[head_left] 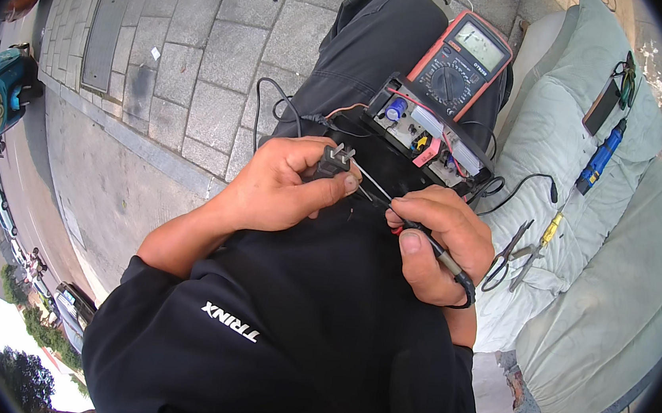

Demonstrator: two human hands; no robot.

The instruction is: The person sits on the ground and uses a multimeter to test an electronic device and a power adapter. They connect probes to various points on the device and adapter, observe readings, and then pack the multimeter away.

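A plug (334, 161) is gripped in the left hand (281, 186), and a probe (424, 235) is pinched in the right hand (443, 245). The plug's pins are likely being tested; the tip must be kept steady on one pin.

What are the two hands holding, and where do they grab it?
The left hand pinches a black two-prong plug by its body, prongs left bare. The right hand grips thin meter probes along their handles, tips pointing toward the plug.
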